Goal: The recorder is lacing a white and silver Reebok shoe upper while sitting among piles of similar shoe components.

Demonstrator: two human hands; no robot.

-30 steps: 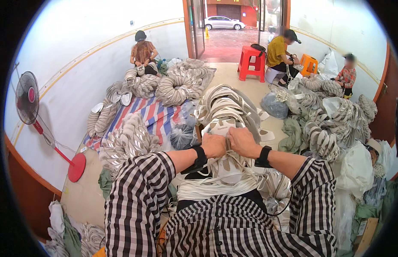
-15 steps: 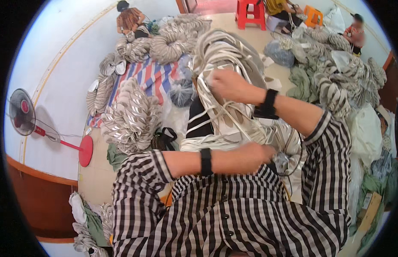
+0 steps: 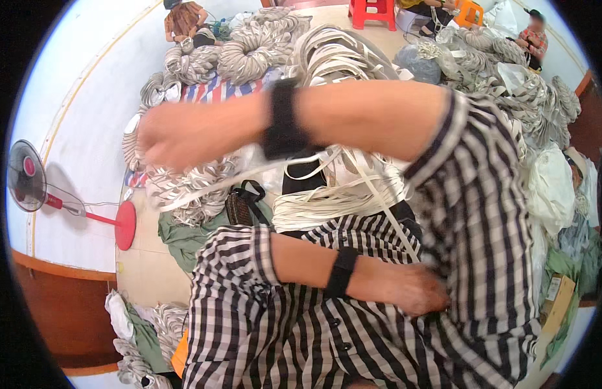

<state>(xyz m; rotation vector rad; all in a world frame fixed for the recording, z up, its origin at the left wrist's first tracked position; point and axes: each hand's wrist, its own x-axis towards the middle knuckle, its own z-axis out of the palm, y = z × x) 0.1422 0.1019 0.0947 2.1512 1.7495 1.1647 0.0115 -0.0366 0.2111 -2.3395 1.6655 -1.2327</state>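
A: Right hand [image 3: 174, 139], head view: blurred, fingers apparently curled, carried across to the person's left. Whether it pinches anything I cannot tell; one white lace strand [image 3: 216, 190] runs out just below it.

B: The left hand [image 3: 414, 288]?

A: Crossed beneath to the person's right, low, beside the checked right sleeve [image 3: 489, 214]. Curled into a fist; a second lace strand [image 3: 388, 211] runs straight to it and appears pinched there.

B: Position of the piece?

A: A pale shoe upper [image 3: 340, 170] lies over the lap, between the crossed forearms, partly hidden by the right one. Both strands lead from it.

B: Faults to be feared?

A: In my judgement, uneven pull: arms drawing opposite ways could leave one strand longer. A weak pinch could let the lace slip. The hank of white laces [image 3: 333, 204] just below could snag a strand. Neither hand is seen steadying the upper, so a hard tug might shift it.

B: Appearance?

A: Beige and white, eyelets not legible; the strands flat and narrow. Beyond the right forearm, a stack of uppers [image 3: 343, 55] arches in grey-beige and white layers.
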